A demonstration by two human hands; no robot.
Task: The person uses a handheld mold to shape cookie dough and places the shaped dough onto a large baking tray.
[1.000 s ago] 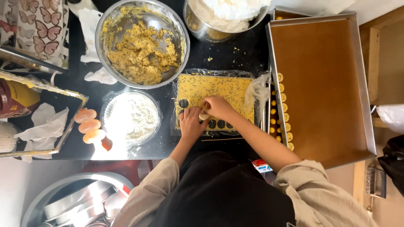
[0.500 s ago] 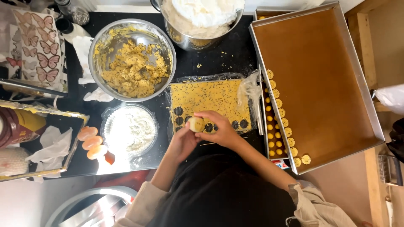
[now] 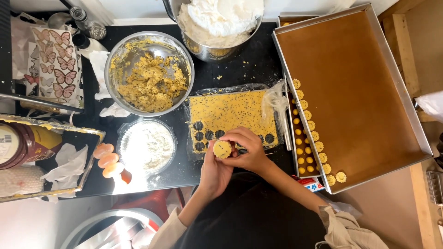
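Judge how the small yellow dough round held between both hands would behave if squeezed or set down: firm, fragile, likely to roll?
The dough round is probably soft and easily dented: it was cut from the rolled speckled dough sheet, which shows clean round holes. It looks light, pinched in the left hand and right hand. Being flat, it should lie still rather than roll.

1. Red jar (image 3: 20, 144) with a white label, lying on its side in the tray at far left.
2. Small red, white and blue carton (image 3: 314, 185), partly hidden under the baking tray's (image 3: 392, 138) near edge.
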